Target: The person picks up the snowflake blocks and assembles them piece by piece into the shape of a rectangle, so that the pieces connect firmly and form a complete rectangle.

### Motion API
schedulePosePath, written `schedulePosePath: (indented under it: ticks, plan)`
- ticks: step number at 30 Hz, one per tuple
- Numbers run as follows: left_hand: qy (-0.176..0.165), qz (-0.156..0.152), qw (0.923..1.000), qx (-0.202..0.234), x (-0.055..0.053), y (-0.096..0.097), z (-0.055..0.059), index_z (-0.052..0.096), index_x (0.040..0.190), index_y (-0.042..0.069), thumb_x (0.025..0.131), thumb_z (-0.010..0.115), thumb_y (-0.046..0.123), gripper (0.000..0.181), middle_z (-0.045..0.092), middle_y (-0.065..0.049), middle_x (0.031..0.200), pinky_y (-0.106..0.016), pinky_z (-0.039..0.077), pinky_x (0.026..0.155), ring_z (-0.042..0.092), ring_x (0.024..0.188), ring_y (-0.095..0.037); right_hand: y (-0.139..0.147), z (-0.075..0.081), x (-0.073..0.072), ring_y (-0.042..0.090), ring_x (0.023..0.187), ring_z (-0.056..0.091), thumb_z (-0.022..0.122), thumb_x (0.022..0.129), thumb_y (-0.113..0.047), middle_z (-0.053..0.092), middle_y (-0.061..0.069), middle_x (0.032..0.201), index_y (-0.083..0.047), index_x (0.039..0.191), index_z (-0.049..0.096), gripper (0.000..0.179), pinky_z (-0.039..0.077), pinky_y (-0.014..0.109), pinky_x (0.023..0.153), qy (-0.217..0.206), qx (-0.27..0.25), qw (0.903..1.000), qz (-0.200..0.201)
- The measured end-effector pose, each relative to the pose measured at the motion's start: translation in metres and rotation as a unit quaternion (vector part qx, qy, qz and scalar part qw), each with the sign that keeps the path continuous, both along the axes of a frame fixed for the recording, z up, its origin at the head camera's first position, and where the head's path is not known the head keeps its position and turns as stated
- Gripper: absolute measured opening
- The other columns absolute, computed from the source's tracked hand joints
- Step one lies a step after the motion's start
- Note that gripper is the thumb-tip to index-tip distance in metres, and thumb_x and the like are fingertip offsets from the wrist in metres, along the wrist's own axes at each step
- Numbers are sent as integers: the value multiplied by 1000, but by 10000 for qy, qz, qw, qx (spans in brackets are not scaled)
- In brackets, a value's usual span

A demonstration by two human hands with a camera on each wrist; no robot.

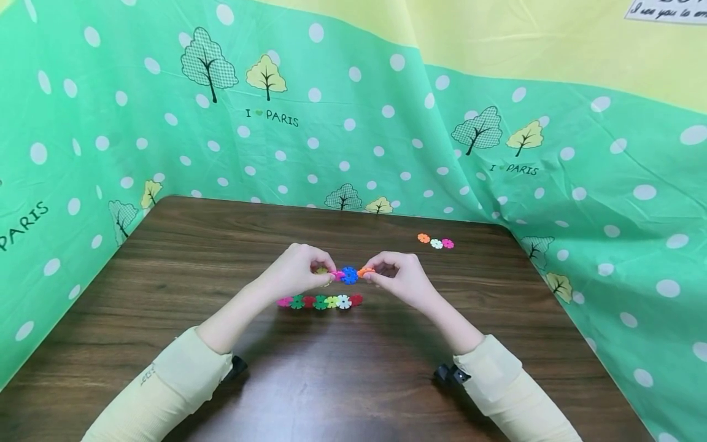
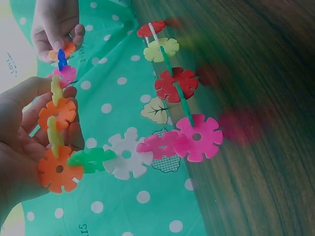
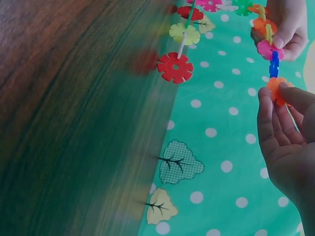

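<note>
A chain of slotted plastic flower discs hangs between both hands and loops down over the table. My left hand (image 1: 298,270) pinches it by a pink disc (image 3: 270,49), with yellow and orange discs (image 2: 57,114) running along its fingers. Between the hands a blue disc (image 1: 349,275) stands edge-on in the wrist views, joined to the pink one. My right hand (image 1: 403,279) pinches an orange disc (image 3: 276,87) at the chain's end, against the blue disc. Nearer the person, the chain's other part shows a white disc (image 1: 343,301) and a red end disc (image 3: 175,68).
Three loose discs lie at the back right of the brown wooden table (image 1: 497,294): orange (image 1: 423,238), white (image 1: 436,244) and pink (image 1: 448,244). A green dotted cloth (image 1: 331,123) hangs behind and beside the table.
</note>
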State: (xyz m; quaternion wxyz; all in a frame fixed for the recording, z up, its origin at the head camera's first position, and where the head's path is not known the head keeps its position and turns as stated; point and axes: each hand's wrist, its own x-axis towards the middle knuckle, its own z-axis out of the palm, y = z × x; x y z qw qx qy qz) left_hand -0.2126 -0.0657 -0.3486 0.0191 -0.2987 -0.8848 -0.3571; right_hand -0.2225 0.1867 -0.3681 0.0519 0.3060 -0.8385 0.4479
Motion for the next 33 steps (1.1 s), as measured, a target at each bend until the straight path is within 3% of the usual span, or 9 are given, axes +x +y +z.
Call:
schedulePosePath:
  ticks: [8,14,22,28,33]
  plan:
    - [-19,-70,10000,34,0,1,0,73,82,14,81,74,17,4,64,8,65,-22,37,47,42,50,-8,-1,1,-1,13,64,65,76,80,-14,70,-3,80,-15,89,71,10,55,28,59,19,11,10000,97]
    - [-232,-56,9996,131,1,4,-1,73,83,12,81,75,15,4,68,7,71,-22,45,50,50,53,-8,-3,1,2,25,65,67,76,78,-12,71,0,80,-13,86,72,9,55,27,59,-107,-82,9999,26]
    - [-162,65,9996,238,2,8,-1,74,79,12,79,77,15,4,71,6,72,-22,49,54,56,57,-5,-8,0,4,33,66,67,78,76,-11,71,3,79,-10,81,72,8,56,32,58,-305,-345,9989,-18]
    - [-42,82,9998,161,2,9,-1,74,78,12,79,77,15,4,71,6,70,-23,45,52,53,56,-5,-11,-4,6,23,64,68,77,77,-14,72,3,78,-10,80,71,8,56,31,58,-465,-468,9978,-64]
    - [91,93,9998,125,3,8,-2,74,77,13,79,77,16,5,70,8,69,-22,44,51,51,55,-5,-12,-8,6,26,65,67,76,78,-13,72,5,78,-8,81,71,8,56,31,59,-530,-556,9970,20]
